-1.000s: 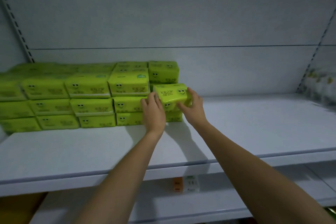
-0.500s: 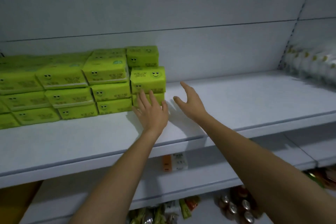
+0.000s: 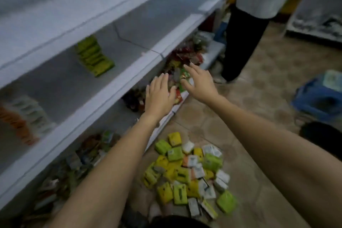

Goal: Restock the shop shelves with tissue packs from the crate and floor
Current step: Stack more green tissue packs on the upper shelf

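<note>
head view shows left hand (image 3: 159, 96) and right hand (image 3: 199, 84) both empty, fingers spread, free to gather from the tissue-pack pile (image 3: 188, 174) on the floor (image 3: 259, 153).

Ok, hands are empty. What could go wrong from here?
The pile of packs lies loose on the floor; a step could scatter it. It mixes green, yellow and white packs, so a wrong pick is likely. Another person stands close in the aisle and might be bumped.
</note>
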